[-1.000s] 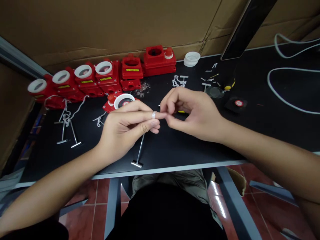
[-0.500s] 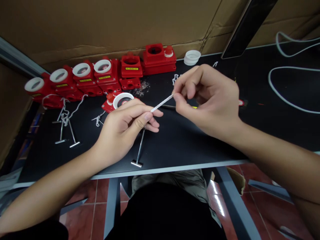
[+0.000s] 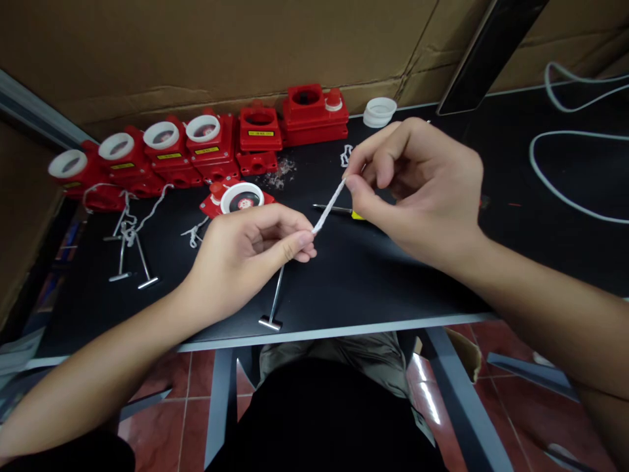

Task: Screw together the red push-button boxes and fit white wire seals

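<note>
A short white cord (image 3: 329, 206) runs slantwise between my two hands over the black table. Its lower end is pinched between thumb and fingers of my left hand (image 3: 260, 252). The upper end sits between thumb and forefinger of my right hand (image 3: 417, 190). Below my left hand a metal T-shaped rod (image 3: 276, 295) points toward the table's front edge; its top is hidden by the hand. Behind my left hand lies a red unit with a white ring (image 3: 242, 196). A thin tool with a yellow part (image 3: 334, 208) lies behind the cord, partly covered by my right hand.
Several red housings (image 3: 216, 154) line the back left. Metal T-rods with white cords (image 3: 142, 262) lie at the left. White rings (image 3: 379, 111) stand at the back, near a dark post (image 3: 484, 59). A pale cable (image 3: 555, 196) loops at the right, on the black table (image 3: 383, 288).
My left hand has moved slightly right and down with its fingers curled in more, and the cord slants more steeply. My right hand has shifted a little right, and the yellow-handled tool shows more.
</note>
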`<state>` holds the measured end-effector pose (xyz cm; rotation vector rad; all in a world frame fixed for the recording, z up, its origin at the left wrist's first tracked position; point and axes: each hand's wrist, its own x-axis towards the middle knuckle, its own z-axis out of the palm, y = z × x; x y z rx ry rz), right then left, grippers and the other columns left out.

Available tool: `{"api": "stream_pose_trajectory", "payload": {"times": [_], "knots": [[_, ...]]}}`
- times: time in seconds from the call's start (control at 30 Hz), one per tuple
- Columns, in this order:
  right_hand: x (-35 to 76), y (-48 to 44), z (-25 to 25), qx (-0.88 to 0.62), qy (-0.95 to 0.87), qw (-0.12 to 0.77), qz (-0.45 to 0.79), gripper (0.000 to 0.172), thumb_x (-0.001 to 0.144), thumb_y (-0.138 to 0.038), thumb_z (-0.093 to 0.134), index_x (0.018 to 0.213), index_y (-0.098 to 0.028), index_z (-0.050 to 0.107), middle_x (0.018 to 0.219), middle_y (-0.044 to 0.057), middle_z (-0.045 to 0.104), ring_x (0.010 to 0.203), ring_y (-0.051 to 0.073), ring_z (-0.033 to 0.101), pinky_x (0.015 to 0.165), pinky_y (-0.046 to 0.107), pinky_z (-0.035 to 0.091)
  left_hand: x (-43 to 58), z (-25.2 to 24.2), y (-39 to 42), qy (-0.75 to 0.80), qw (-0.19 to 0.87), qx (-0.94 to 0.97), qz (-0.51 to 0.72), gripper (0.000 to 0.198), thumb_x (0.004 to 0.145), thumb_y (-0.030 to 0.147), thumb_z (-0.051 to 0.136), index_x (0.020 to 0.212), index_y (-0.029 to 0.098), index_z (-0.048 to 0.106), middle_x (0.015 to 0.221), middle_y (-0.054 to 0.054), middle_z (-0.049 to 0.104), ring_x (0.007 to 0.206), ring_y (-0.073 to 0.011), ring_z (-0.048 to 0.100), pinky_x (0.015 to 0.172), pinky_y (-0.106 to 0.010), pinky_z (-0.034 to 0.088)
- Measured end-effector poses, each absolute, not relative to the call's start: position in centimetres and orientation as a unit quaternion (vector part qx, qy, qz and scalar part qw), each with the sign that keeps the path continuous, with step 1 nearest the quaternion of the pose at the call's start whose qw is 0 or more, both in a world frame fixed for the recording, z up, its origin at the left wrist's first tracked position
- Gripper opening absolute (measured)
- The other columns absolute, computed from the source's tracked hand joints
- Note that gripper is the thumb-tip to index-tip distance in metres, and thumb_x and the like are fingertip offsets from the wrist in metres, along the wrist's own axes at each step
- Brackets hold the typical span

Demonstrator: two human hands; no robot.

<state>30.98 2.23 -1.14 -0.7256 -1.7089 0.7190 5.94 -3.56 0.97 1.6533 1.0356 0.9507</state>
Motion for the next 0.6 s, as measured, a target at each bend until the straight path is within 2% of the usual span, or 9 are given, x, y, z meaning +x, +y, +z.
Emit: {"api": "stream_pose_trajectory", "payload": {"times": [0.2, 0.37, 0.6], "knots": [[30.4, 1.8, -2.1, -0.265, -0.765, 0.483, 0.334, 0.04, 0.095, -0.013, 0.087, 0.078, -0.026, 0.053, 0.097, 0.001, 0.084, 0.085, 0.018, 0.077, 0.076, 0.035, 0.061, 5.7, 1.1, -3.3, 0.405, 0.378, 0.72, 0.418, 0.007, 0.104, 0.029, 0.096, 0.1, 0.025, 0.093, 0.103, -0.006, 0.089, 0.099, -0.0228, 0.083, 0.088, -0.036, 0.07], [29.9, 0.7, -2.0, -0.227, -0.797, 0.427, 0.361, 0.041, 0.097, -0.014, 0.084, 0.074, -0.026, 0.053, 0.095, 0.0, 0.086, 0.087, 0.019, 0.083, 0.083, 0.037, 0.068, 5.8, 0.5, -3.3, 0.419, 0.354, 0.701, 0.457, 0.005, 0.105, 0.032, 0.096, 0.1, 0.03, 0.094, 0.101, -0.002, 0.087, 0.096, -0.0218, 0.078, 0.087, -0.039, 0.066], [29.9, -0.2, -1.4, -0.192, -0.846, 0.429, 0.251, 0.041, 0.103, -0.012, 0.078, 0.076, -0.025, 0.05, 0.095, -0.001, 0.087, 0.086, 0.016, 0.084, 0.074, 0.031, 0.064, 5.7, 0.3, -3.2, 0.451, 0.278, 0.724, 0.441, 0.004, 0.106, 0.038, 0.095, 0.102, 0.038, 0.096, 0.094, -0.001, 0.079, 0.087, -0.0224, 0.07, 0.078, -0.042, 0.058]]}}
